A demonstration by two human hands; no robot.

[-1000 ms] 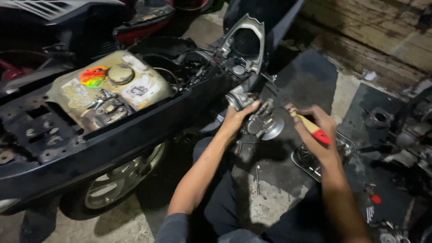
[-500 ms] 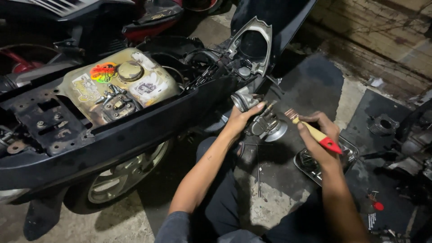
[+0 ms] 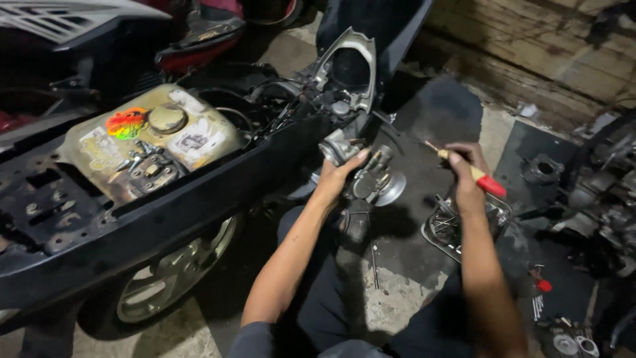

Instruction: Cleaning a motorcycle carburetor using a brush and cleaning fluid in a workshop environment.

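Two hands: both are working at the rear of the stripped scooter, and you are keeping them just apart from each other.
Left hand point(image 3: 334, 180): you are gripping the carburetor point(image 3: 371, 179) with fingers closed around its metal body, thumb up against its top, right beside the scooter's black side panel point(image 3: 199, 205).
Right hand point(image 3: 467, 176): your fingers are wrapped shut around a screwdriver point(image 3: 472, 172) with a yellow and red handle.
Change: half a second ago the screwdriver tip was sitting in at the carburetor; now you are drawing it back to the right, and a clear gap is showing between tip and part.
Meaning: you seem to be pausing between turns or re-aiming the tip, so the carburetor is hanging on your left grip alone.
Carburetor place: it is sitting in the air over the dark floor mat point(image 3: 437, 119), below the grey tail frame point(image 3: 348, 66).
Nearby: a wire tray of parts point(image 3: 440, 229) is lying under your right wrist, and the yellowed fuel tank point(image 3: 152, 142) is sitting in the open scooter body.
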